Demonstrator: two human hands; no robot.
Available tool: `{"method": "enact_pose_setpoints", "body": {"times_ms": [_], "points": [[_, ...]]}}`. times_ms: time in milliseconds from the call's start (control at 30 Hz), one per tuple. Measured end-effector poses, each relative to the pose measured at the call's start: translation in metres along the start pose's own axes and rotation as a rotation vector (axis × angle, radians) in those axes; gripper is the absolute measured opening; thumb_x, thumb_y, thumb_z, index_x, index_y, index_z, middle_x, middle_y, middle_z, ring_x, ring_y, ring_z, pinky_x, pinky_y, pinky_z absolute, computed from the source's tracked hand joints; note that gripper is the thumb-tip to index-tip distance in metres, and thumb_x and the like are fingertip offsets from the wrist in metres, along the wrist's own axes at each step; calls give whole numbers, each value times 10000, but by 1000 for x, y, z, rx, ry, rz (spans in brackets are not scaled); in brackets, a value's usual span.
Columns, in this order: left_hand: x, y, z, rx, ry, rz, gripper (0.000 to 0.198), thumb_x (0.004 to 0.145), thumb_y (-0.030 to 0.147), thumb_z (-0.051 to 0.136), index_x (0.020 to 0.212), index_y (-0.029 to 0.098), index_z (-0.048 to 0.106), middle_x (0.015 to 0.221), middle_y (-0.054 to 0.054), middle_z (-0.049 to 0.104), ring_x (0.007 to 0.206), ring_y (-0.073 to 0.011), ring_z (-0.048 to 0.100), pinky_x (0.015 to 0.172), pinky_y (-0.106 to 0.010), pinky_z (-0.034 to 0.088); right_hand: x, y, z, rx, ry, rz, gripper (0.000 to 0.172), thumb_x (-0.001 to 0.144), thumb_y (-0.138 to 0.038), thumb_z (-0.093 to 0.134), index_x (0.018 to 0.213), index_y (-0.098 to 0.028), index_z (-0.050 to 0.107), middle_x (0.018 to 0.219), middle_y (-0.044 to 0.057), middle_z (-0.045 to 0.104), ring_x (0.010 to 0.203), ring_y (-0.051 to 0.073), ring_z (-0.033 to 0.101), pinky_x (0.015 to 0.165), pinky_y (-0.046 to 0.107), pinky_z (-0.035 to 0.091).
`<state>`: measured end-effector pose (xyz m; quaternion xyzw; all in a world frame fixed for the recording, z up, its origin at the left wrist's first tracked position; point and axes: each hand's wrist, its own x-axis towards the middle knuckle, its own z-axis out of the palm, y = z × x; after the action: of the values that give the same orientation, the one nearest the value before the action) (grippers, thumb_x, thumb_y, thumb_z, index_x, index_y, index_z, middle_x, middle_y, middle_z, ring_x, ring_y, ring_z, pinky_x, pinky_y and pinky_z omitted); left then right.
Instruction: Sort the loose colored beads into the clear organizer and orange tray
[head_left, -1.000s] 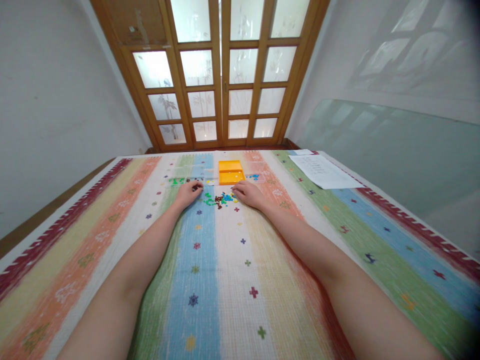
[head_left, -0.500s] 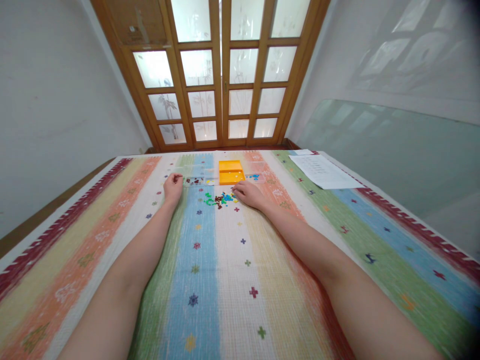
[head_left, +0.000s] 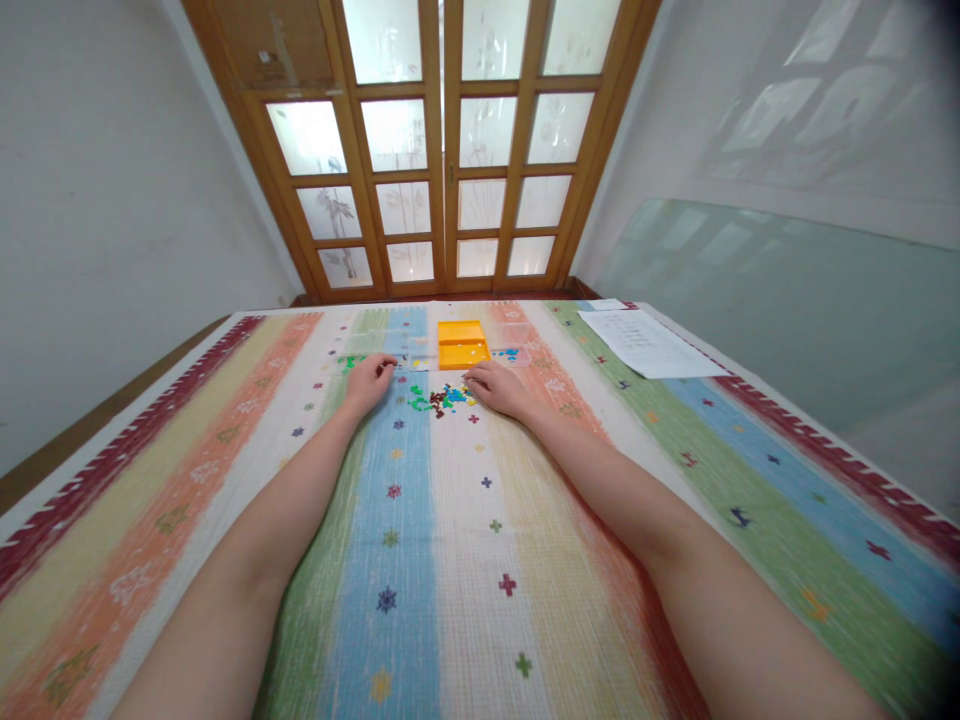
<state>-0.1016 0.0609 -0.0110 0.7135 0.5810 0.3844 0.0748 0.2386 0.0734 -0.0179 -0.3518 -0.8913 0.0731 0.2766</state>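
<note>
A small loose pile of green, brown, blue and yellow pieces [head_left: 444, 399] lies on the striped cloth. My left hand [head_left: 368, 384] hovers left of it, over the front edge of the clear boxes, its fingers bent and drawn together. Green pieces [head_left: 348, 362] show in a clear box behind that hand, and it partly covers the brown pieces beside them. At the pile's right edge rests my right hand [head_left: 495, 386], fingers curled and closed. Whatever either hand's fingertips hold is too small to make out. A yellow box [head_left: 463, 355] lies open behind the pile.
Blue pieces [head_left: 508, 354] sit in a clear box [head_left: 524, 357] right of the yellow one. A printed paper sheet [head_left: 641, 342] lies at the far right of the table. Wooden doors with glass panes [head_left: 402, 206] stand beyond the table.
My left hand has moved right, from the green pieces toward the pile, uncovering the green and partly covering the brown. My right hand is nearly still.
</note>
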Motion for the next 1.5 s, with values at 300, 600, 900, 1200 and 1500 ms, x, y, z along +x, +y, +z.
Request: {"method": "enact_pose_setpoints", "body": {"times_ms": [300,600,900,1200,1500], "points": [[-13,40,12,145,-322,400,247,981,285,530,1100,243,743,1146,-78,705,1133,-255,618,1050,-414,470,2,-19,-2,19,-51,-115,290,1027,-319,572,1260,-232,721,1266,118,689,1194,265,605,1064,435,461],[-15,40,20,116,-341,472,236,972,261,541,1087,250,747,1148,-76,710,1162,-250,611,1096,-429,449,5,-28,8,-15,-121,-155,337,1016,-348,605,1338,-269,666,1350,102,644,1276,269,567,1107,433,439],[-16,42,18,132,-365,438,242,978,269,530,1081,257,749,1164,-70,705,1178,-248,605,1109,-432,444,5,-27,6,36,-78,-155,263,991,-233,605,1238,-240,694,1306,109,660,1255,261,577,1093,435,454],[-15,40,19,134,-358,458,238,973,260,539,1069,249,756,1144,-70,710,1153,-242,606,1093,-425,453,5,-27,7,38,-76,-163,216,981,-204,607,1178,-229,691,1251,98,673,1213,253,590,1069,412,462],[-16,42,18,140,-354,481,235,977,234,533,1069,245,749,1134,-63,714,1150,-234,608,1085,-402,456,4,-27,8,57,-43,-167,210,947,-163,637,1135,-236,694,1201,89,684,1168,254,607,1039,404,475]]}}
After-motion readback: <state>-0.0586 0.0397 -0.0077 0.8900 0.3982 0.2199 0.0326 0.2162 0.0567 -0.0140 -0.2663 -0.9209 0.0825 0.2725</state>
